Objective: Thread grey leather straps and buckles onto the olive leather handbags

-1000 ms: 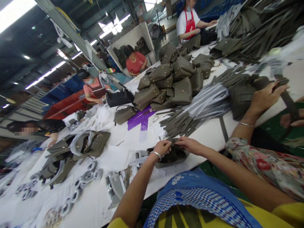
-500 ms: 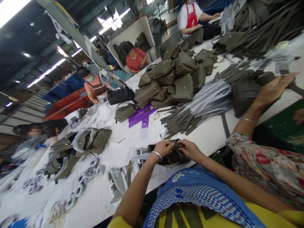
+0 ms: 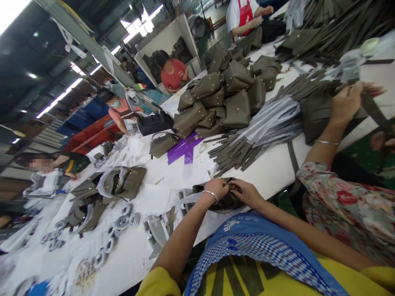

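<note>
An olive-green bag [image 3: 227,205] lies at the table's near edge, right in front of my blue apron. My left hand [image 3: 217,189], with a silver bangle at the wrist, is closed on the bag's upper edge. Just to its right, my right hand [image 3: 247,193] pinches the same edge, the fingertips of both hands almost touching. What lies between the fingertips is too small to make out. Part of the bag's opening is hidden beneath my hands.
Olive bags [image 3: 236,109] are piled beyond my hands on the white table [image 3: 148,199]. Grey and olive strips [image 3: 271,123] lie right of them, rolled strips [image 3: 123,222] at left. A co-worker's hand [image 3: 347,102] works at far right; other people sit across the table.
My left hand has shifted slightly right, its back turned more upward over the bag. The neighbour's hand at the right has changed from stretched out to bent over a strap. The view has tilted slightly.
</note>
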The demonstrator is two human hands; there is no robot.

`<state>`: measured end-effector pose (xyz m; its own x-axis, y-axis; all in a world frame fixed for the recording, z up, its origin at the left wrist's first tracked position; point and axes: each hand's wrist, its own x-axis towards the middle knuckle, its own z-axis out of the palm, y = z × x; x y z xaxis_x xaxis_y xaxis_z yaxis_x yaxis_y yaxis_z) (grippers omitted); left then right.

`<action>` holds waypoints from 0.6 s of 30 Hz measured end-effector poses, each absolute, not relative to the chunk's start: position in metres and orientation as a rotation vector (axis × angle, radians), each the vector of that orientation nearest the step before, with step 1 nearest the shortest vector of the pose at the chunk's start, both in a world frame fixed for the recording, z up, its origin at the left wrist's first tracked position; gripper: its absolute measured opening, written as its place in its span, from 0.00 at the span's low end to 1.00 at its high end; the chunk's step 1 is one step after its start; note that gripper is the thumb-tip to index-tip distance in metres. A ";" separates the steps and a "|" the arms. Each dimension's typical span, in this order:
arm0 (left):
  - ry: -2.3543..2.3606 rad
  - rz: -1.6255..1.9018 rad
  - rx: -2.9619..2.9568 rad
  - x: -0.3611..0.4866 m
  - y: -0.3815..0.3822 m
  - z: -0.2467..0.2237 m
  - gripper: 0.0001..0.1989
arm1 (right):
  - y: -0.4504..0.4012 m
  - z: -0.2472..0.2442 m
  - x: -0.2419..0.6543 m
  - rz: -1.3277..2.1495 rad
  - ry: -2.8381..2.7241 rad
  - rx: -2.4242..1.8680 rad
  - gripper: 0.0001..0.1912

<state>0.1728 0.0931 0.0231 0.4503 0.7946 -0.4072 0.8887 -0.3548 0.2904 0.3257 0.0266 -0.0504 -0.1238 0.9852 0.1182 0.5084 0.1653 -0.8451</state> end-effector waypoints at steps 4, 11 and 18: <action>1.308 -0.303 2.202 0.171 0.097 0.024 0.14 | 0.023 -0.053 0.329 0.847 -1.789 -1.389 0.14; 1.281 -0.427 2.114 0.165 0.099 0.006 0.19 | 0.029 -0.092 0.337 0.746 -1.805 -1.364 0.18; 1.322 -0.541 2.042 0.174 0.105 -0.020 0.27 | 0.045 -0.145 0.343 0.738 -1.723 -1.302 0.18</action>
<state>0.1738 0.1052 -0.0201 0.4100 0.6496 -0.6403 0.9121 -0.2907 0.2891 0.3433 0.0447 -0.1447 -0.1148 0.9568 0.2671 0.4668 0.2893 -0.8357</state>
